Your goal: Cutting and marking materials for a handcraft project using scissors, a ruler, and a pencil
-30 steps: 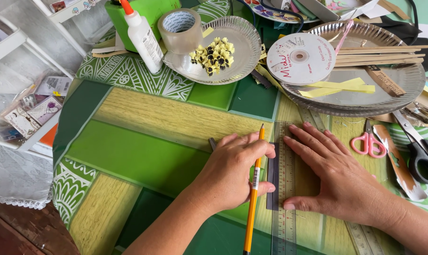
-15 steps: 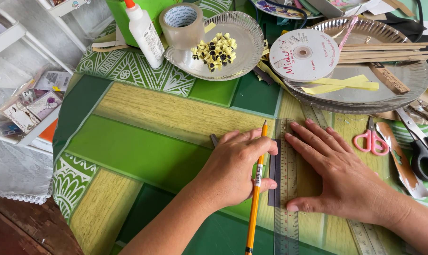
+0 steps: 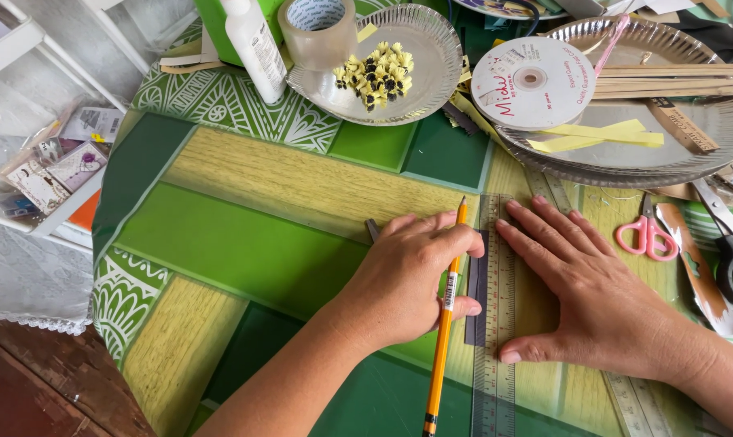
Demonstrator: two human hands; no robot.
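Yellow pencil: you hold the pencil [image 3: 445, 311] in your left hand [image 3: 411, 271], fingers closed round its shaft, tip pointing away from you along the ruler's edge.
Ruler: the clear ruler [image 3: 497, 324] lies lengthwise on the green and yellow tablecloth [image 3: 245, 235], pinned flat under your right hand [image 3: 589, 291], which is spread open, palm down, gripping nothing.
Dark strip: a grey strip [image 3: 476, 287] sits just beside the ruler's left edge, under the pencil hand.
Change: against the earlier pictures both hands stay put and the pencil tip has barely shifted; the line work looks paused or slow.
Nearby: pink scissors [image 3: 646, 235] lie right of your hand.
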